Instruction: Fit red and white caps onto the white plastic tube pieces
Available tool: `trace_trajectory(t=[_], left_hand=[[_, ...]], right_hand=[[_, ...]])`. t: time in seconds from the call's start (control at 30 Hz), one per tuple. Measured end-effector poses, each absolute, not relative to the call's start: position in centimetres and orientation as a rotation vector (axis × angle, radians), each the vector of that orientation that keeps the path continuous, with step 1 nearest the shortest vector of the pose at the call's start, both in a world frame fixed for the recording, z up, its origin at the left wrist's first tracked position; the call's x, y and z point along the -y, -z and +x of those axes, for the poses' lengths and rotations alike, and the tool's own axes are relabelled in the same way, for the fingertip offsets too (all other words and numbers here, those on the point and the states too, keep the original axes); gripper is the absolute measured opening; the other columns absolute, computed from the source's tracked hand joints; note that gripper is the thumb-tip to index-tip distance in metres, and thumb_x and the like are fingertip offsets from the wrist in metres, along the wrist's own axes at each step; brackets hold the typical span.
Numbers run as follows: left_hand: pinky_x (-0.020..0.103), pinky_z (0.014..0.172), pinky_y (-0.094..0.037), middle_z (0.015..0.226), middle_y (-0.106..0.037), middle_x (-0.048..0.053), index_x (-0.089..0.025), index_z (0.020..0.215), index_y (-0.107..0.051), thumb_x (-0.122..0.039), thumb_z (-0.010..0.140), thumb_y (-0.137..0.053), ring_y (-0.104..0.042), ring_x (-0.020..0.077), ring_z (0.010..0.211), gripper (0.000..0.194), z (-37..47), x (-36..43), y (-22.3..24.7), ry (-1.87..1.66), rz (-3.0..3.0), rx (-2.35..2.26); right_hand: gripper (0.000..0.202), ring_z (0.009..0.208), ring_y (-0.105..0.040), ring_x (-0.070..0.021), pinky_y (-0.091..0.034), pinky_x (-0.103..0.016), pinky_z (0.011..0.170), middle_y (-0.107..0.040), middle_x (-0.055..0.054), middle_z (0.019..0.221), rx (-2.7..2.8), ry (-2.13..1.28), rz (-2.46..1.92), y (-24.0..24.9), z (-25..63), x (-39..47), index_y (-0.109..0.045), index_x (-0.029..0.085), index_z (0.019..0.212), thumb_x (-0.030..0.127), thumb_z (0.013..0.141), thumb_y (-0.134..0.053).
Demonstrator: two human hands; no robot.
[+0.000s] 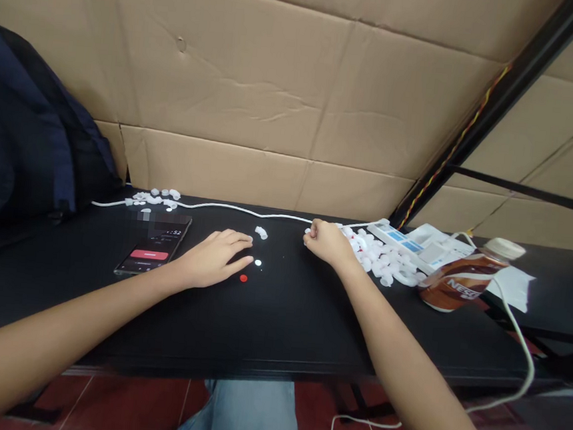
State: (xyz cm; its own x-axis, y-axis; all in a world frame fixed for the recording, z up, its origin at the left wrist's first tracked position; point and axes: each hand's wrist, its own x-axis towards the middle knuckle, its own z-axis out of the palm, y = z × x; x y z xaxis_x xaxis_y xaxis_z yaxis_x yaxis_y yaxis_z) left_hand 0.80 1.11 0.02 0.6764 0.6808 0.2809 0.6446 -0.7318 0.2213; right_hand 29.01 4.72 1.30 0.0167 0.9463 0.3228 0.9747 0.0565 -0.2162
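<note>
My left hand (218, 257) rests palm down over the black tabletop with its fingers stretched out. Just beyond its fingertips lies a small white plastic fitting (261, 232). Close to its thumb are a white disc (258, 263) and a red disc (243, 278). My right hand (328, 242) is closed, fingers curled together, at the left edge of a heap of white plastic fittings (380, 255). A bit of white shows beside its fingers, but what they hold, if anything, is hidden.
A phone (156, 247) with a lit screen lies left of my left hand, with a smaller group of white fittings (156, 197) behind it. A white cable (227, 206) runs along the cardboard wall (227, 89). Right of the heap are a brown bottle (461, 278) and a dark backpack (28, 125) stands far left.
</note>
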Motion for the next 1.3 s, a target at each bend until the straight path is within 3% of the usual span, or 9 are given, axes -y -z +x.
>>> trace_trajectory(t=[0.3, 0.6, 0.77, 1.0, 1.3], left_hand=[[0.034, 0.100, -0.037, 0.118, -0.066, 0.003, -0.025, 0.114, -0.062, -0.028, 0.095, -0.051, -0.056, 0.0179, 0.115, 0.022, 0.8, 1.6, -1.0, -0.508, 2.772, -0.523], [0.032, 0.091, -0.039, 0.100, -0.067, 0.002, -0.021, 0.097, -0.063, -0.024, 0.092, -0.056, -0.060, 0.0161, 0.098, 0.009, -0.3, 0.7, -1.4, -0.558, 2.821, -0.623], [0.031, 0.093, -0.040, 0.102, -0.068, 0.002, -0.021, 0.098, -0.065, -0.022, 0.094, -0.054, -0.061, 0.0158, 0.098, 0.012, -0.3, 0.1, -0.6, -0.488, 2.807, -0.559], [0.025, 0.081, -0.048, 0.096, -0.067, 0.003, -0.018, 0.097, -0.068, -0.019, 0.092, -0.055, -0.063, 0.0141, 0.088, 0.013, 0.0, 0.0, -0.2, -0.595, 2.658, -0.595], [0.026, 0.088, -0.050, 0.101, -0.071, 0.003, -0.020, 0.104, -0.068, -0.022, 0.093, -0.057, -0.066, 0.0147, 0.095, 0.016, 1.3, 0.9, 0.2, -0.832, 2.574, -0.574]], right_hand=[[0.017, 0.057, -0.049, -0.0126, -0.028, -0.025, 0.053, -0.060, -0.001, 0.067, 2.103, 0.026, -1.658, -1.1, 26.7, -3.6, -0.052, 0.020, 0.071, 0.034, 0.081, -0.053], [0.017, 0.057, -0.050, -0.0119, -0.028, -0.026, 0.054, -0.061, 0.001, 0.064, 2.168, -0.067, -1.576, -1.1, 26.3, -3.3, -0.055, 0.020, 0.074, 0.034, 0.083, -0.054], [0.014, 0.054, -0.049, -0.0100, -0.030, -0.024, 0.054, -0.058, 0.002, 0.062, 2.384, -0.257, -1.336, -1.1, 25.9, -2.8, -0.054, 0.020, 0.072, 0.029, 0.083, -0.054], [0.014, 0.054, -0.048, -0.0098, -0.029, -0.024, 0.053, -0.059, 0.002, 0.063, 2.417, -0.223, -1.335, -1.3, 25.8, -2.7, -0.056, 0.020, 0.074, 0.029, 0.084, -0.053], [0.013, 0.057, -0.049, -0.0102, -0.029, -0.024, 0.054, -0.061, 0.001, 0.065, 2.436, -0.219, -1.356, -1.5, 25.7, -2.6, -0.059, 0.020, 0.078, 0.029, 0.084, -0.053]])
